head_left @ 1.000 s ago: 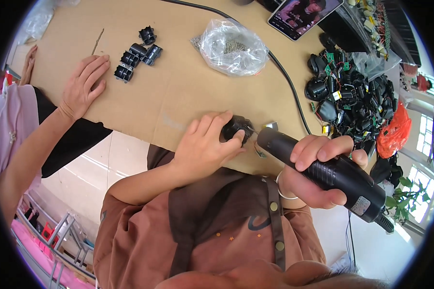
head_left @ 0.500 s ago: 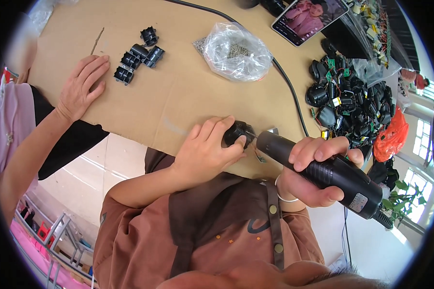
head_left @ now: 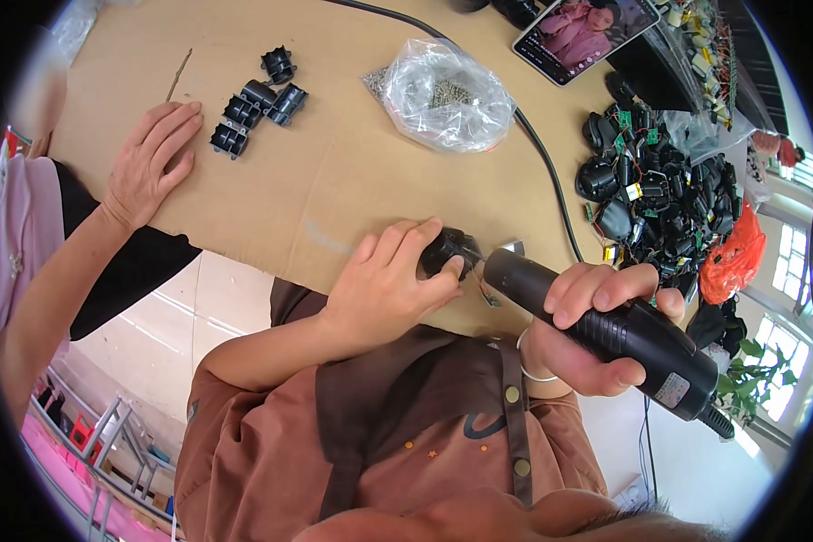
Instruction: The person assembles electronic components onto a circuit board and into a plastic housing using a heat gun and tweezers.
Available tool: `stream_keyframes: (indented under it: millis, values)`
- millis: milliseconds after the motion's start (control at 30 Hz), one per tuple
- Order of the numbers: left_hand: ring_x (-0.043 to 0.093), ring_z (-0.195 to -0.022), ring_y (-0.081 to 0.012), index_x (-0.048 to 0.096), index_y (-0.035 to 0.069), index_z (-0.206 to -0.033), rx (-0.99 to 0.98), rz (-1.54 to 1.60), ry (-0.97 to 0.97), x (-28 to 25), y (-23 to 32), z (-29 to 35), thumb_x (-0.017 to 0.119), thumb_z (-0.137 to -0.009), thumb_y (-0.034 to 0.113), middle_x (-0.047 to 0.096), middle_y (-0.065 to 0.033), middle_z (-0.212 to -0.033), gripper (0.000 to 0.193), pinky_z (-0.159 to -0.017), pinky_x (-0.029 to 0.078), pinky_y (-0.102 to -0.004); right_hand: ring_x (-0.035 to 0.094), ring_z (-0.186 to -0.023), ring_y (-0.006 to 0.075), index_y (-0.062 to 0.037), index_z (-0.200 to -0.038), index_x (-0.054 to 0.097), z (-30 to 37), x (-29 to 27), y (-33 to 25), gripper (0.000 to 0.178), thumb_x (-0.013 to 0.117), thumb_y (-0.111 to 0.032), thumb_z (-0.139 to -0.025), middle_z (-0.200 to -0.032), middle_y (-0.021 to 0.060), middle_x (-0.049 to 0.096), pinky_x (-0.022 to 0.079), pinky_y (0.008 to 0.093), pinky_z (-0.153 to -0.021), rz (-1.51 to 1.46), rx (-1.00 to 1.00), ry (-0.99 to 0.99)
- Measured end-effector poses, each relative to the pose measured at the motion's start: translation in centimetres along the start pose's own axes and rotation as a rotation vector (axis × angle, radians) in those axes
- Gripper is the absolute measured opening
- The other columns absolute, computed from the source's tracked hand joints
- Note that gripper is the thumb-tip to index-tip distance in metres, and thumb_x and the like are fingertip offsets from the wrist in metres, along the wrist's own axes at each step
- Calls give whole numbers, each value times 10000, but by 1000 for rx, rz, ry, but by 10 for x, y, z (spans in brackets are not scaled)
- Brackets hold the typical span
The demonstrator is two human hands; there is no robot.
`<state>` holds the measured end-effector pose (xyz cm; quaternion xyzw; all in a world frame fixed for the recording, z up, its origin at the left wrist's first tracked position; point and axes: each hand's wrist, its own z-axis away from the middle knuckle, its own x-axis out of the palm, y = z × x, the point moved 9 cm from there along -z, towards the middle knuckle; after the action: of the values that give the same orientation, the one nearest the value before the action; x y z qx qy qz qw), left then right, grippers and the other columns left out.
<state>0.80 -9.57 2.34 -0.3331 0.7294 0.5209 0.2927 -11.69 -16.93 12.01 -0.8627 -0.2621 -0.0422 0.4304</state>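
Observation:
My left hand [head_left: 393, 271] holds a small black plastic housing [head_left: 444, 251] near the table's front edge, thumb and fingers pressed around it. Thin wires with a small green board [head_left: 489, 299] hang from that part. In my right hand [head_left: 596, 316] is a black electric screwdriver [head_left: 646, 348], its fingers wrapped round the thick body. The tool's nose points left at the housing; whether its bit touches a screw is too small to tell. A clear plastic bag [head_left: 447, 95] of small metal screws lies beyond my hands.
Several black plastic shells [head_left: 257, 104] lie at the far left, near a co-worker's hand [head_left: 154, 167] resting on the table. To the right is a heap of black parts with wires and boards [head_left: 650, 194], beside an orange bag [head_left: 733, 257]. A phone [head_left: 587, 36] and a black cable [head_left: 546, 154] lie behind.
The screwdriver has shifted very slightly right and down, its nose a little farther from the housing. My left hand stays about where it was on the housing.

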Motion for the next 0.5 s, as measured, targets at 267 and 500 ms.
stream_keyframes:
  millis: [267,500]
  values:
    - [505,-1005,-301,595,166,-1007,-5,5,4,0,0,1,738,-696,309,512,-144,-1172,371,-750,411,-362,535,-495,220,-97,-1259,278,1,-6,-1,658,643,-428,-823,-871,138,460,472,346,-452,-47,72,35]
    - [512,-992,-297,594,170,-1006,-6,7,10,0,-1,1,739,-693,315,520,-148,-1165,374,-747,406,-356,534,-495,218,-84,-1257,282,3,-4,2,657,641,-426,-826,-867,141,459,473,336,-452,-47,60,24]
